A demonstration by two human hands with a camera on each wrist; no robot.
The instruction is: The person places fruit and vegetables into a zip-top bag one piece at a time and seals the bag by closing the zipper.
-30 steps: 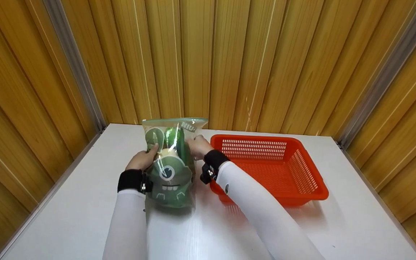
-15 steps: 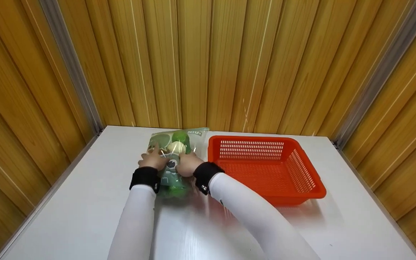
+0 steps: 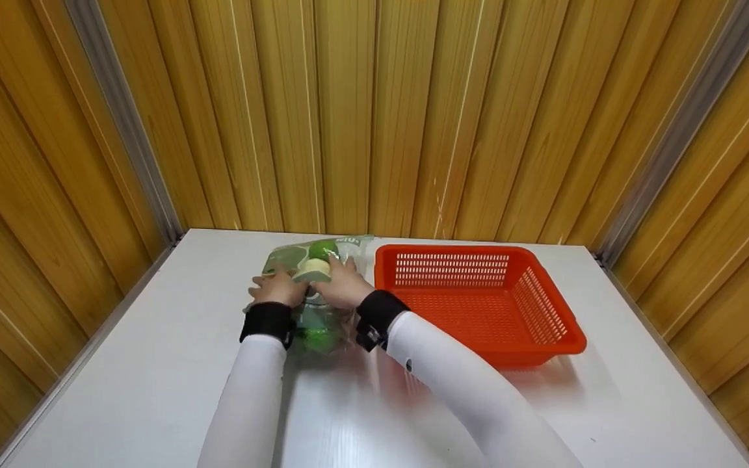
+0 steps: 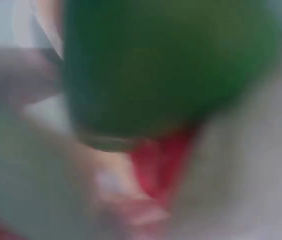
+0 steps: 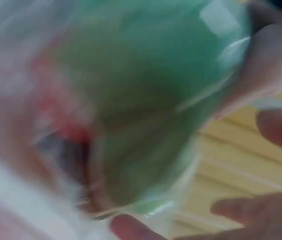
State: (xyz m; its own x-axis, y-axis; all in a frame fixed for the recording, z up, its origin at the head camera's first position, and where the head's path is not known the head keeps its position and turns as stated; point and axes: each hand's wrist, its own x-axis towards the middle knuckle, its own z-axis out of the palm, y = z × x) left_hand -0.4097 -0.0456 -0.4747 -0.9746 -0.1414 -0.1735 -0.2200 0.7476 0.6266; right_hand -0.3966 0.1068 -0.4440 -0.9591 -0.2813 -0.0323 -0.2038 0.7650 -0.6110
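A clear zip bag [image 3: 283,258] with a green printed cartoon lies on the table. Through its plastic show a bright green rounded thing [image 3: 324,249], a pale round thing [image 3: 315,267] and another green thing [image 3: 318,339] nearer me. My left hand [image 3: 278,288] rests on the bag's left side with fingers spread. On the right side, my right hand [image 3: 344,286] presses the bag with its fingers extended, the thumbs close together. Blurred green bag contents [image 4: 165,65] fill the left wrist view. In the right wrist view, the bag [image 5: 150,115] has loosely spread fingers [image 5: 240,210] beside it.
An orange-red plastic basket [image 3: 575,341] with slotted walls stands just right of the bag. Both sit on a white table [image 3: 153,364]. Wood-patterned panels [image 3: 407,117] rise behind the table and on both sides.
The bag was held up with its cartoon facing me. It has since tipped back flat onto the table, and both hands moved onto its top with fingers spread. The basket stays put.
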